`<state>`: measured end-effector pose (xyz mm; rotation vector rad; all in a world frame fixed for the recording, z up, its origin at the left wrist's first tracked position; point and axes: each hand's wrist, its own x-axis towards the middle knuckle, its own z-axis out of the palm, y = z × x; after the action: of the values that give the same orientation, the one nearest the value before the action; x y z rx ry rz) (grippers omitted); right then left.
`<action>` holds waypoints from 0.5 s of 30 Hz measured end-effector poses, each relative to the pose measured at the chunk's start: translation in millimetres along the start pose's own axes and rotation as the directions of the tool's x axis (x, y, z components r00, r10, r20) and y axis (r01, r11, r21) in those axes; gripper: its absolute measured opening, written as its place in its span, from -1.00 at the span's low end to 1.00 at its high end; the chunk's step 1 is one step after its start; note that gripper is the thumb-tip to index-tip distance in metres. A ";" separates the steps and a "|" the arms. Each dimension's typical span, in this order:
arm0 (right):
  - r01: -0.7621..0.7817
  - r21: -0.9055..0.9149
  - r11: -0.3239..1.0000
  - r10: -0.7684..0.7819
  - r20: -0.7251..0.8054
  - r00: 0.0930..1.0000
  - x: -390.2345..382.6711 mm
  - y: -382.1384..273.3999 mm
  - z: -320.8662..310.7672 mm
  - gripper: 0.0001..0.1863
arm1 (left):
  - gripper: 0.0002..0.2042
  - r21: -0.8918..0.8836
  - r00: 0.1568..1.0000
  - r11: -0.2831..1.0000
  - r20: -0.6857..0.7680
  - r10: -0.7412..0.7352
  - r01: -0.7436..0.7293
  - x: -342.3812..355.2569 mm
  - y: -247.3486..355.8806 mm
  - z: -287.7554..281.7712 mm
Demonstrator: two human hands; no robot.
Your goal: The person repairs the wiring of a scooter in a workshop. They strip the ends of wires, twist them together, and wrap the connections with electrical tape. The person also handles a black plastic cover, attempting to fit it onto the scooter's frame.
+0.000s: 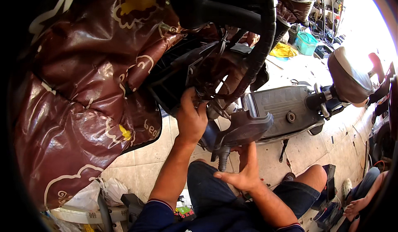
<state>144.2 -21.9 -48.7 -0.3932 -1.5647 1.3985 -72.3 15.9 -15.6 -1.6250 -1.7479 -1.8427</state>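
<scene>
An electric scooter fills the middle, its front end opened up with loose dark wires [222, 89] showing. My left hand [191, 118] reaches up into this wiring, fingers bent together at the wires; their tips are partly hidden, so what they pinch is unclear. A dark plastic cover [244, 128] sits to the right of that hand, with a ribbed black rubber piece [224, 159] pointing down below it. Under the cover is my right hand [245, 169], thumb stretched out to the left below the rubber piece. Its fingers point upward, their tips hidden behind the cover.
A brown padded apron [83, 103] hangs over the scooter's left side. The footboard [277, 103] extends right toward a seat [350, 76]. A teal basket [306, 43] and yellow cloth [284, 49] lie behind. Another person's hands [352, 207] show at the lower right.
</scene>
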 end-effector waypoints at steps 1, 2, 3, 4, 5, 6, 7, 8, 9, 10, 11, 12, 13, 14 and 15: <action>0.014 -0.019 1.000 -0.014 -0.010 1.000 0.2 -0.5 -0.4 0.34 | -0.63 0.056 1.000 0.998 0.000 0.028 -0.028 -2.0 -6.3 -0.9; 0.026 -0.040 0.999 -0.027 -0.023 0.999 0.0 -1.1 -0.9 0.33 | -0.64 0.108 0.998 0.993 0.003 0.055 -0.055 0.9 -7.0 -3.5; 0.009 -0.042 0.999 -0.010 -0.023 1.000 -0.2 -1.4 -0.2 0.34 | -0.64 0.162 0.997 0.983 0.007 0.081 -0.082 3.7 -6.8 -5.5; -0.009 -0.043 0.999 0.008 -0.021 1.000 -0.1 -1.5 1.6 0.35 | -0.62 0.234 0.992 0.964 0.020 0.122 -0.123 5.8 -4.9 -6.3; -0.021 -0.042 0.999 0.020 -0.015 1.000 2.0 -2.1 4.2 0.36 | -0.61 0.214 0.996 0.972 0.033 0.087 -0.092 8.0 -0.1 -7.6; -0.001 -0.052 0.999 0.000 -0.024 1.000 4.0 -2.5 7.5 0.34 | -0.61 0.195 0.998 0.979 0.046 0.053 -0.061 9.5 5.6 -8.8; 0.018 -0.063 0.998 -0.020 -0.032 0.999 5.8 -2.6 11.4 0.32 | -0.61 0.176 0.998 0.984 0.059 0.018 -0.028 10.3 10.1 -10.9; 0.039 -0.073 0.997 -0.042 -0.044 0.998 6.3 -2.3 14.7 0.30 | -0.59 0.127 0.997 0.992 0.078 -0.008 -0.002 10.9 13.7 -13.9; 0.053 -0.111 0.992 -0.058 -0.039 0.998 5.0 -0.7 17.2 0.29 | -0.57 0.078 0.994 0.997 0.099 -0.034 0.026 10.9 16.7 -17.4; 0.068 -0.149 0.986 -0.074 -0.035 0.997 2.9 1.6 19.3 0.28 | -0.55 0.029 0.991 0.998 0.122 -0.058 0.055 10.4 18.6 -20.7; 0.084 -0.189 0.978 -0.092 -0.030 0.995 3.0 1.4 21.8 0.27 | -0.55 0.039 0.989 0.998 0.140 -0.052 0.047 9.1 17.7 -24.6; 0.105 -0.203 0.974 -0.108 -0.002 0.994 3.4 -0.1 25.3 0.28 | -0.55 0.048 0.986 0.998 0.159 -0.046 0.039 6.3 15.3 -29.2; 0.126 -0.218 0.968 -0.123 0.025 0.992 4.1 -2.9 30.3 0.29 | -0.54 0.056 0.983 0.998 0.178 -0.040 0.031 4.4 14.0 -34.0; 0.142 -0.236 0.961 -0.134 0.052 0.990 4.7 -6.1 34.4 0.29 | -0.57 0.065 0.980 0.997 0.188 -0.057 0.046 3.0 13.9 -36.6; 0.153 -0.258 0.954 -0.147 0.041 0.988 6.5 -9.2 38.4 0.27 | -0.59 0.074 0.977 0.995 0.198 -0.074 0.060 1.9 13.8 -39.2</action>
<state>113.3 -41.9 -32.9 -0.4073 -1.7647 1.0875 -86.3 -17.9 4.3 -1.8018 -1.9452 -1.6777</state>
